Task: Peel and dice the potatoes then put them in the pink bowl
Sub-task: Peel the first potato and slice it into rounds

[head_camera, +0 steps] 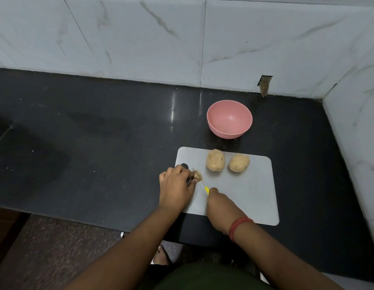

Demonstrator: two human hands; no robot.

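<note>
Now left hand (177, 183) pins small potato piece (198, 176) on board (251, 191). Right hand (218, 203) grips knife (204, 185). Piece looks hard, maybe slippery; hold sides, fingertips tucked. Two whole potatoes (215, 160) beyond hands, pink bowl (229, 119) further.

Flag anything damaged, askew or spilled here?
One thing: a broken rectangular hole in the white marble wall tile, just above the black countertop behind the pink bowl, exposing brown material. Small crumbs lie by the bowl's base. Otherwise tidy.

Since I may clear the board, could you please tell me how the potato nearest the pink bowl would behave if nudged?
The potato looks rounded and lies free on the cutting board, so it would probably roll or wobble. Its surface looks pale and peeled, so possibly slippery.
</note>
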